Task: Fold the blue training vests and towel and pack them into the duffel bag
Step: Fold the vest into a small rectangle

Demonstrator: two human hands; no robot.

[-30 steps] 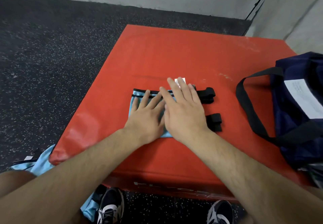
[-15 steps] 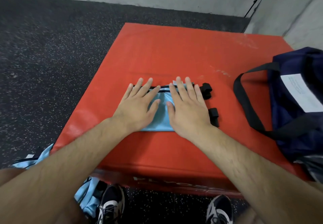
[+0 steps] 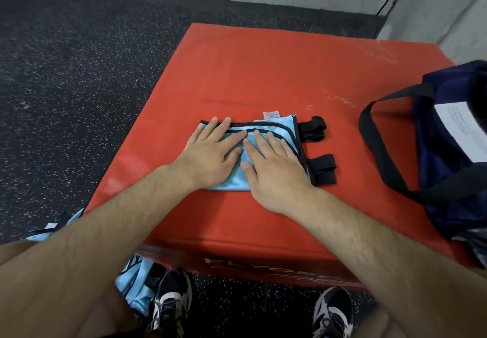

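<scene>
Palms down, fingers straight: my left hand and my right hand press side by side on the folded blue vest, and neither one grips anything. The left covers the vest's left part, with its fingertips reaching the black-trimmed far edge. The right lies on the middle and near right part, its thumb just beside my left thumb. The vest sits flat around the middle of the red plyo box top. A white label sticks out past the vest's far edge, and black strap loops poke out of its right side onto the red surface. The navy duffel bag stands at the box's right edge, well apart from the vest. Its black handle arches toward the vest, and a white sheet lies on top of it. More blue vests lie heaped on the speckled floor below the box's near left corner, beside my left shoe.
</scene>
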